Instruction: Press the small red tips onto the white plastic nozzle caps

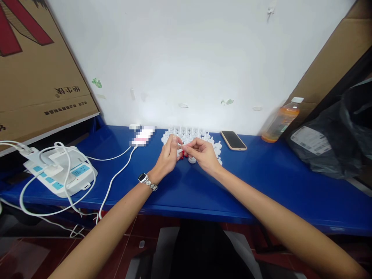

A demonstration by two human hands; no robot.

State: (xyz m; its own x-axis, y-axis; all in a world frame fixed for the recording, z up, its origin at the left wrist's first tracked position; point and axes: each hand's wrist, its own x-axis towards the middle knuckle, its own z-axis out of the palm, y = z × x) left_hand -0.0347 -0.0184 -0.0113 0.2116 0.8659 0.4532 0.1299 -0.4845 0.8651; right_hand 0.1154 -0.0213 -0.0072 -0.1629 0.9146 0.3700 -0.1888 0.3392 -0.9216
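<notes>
White caps (200,136) — blue table (261,182), white wall (188,58)

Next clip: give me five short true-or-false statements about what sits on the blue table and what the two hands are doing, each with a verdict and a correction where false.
1. Both hands meet over a cluster of small white plastic pieces. True: the left hand and right hand pinch a small white piece between them.
2. The phone lies face down to the left of the hands. False: it lies screen up to their right.
3. A wristwatch is on the left wrist. True.
4. The bottle of orange drink lies on its side. False: it stands at the wall.
5. The power strip sits at the right end of the blue table. False: it is at the left end, with white cables.
</notes>
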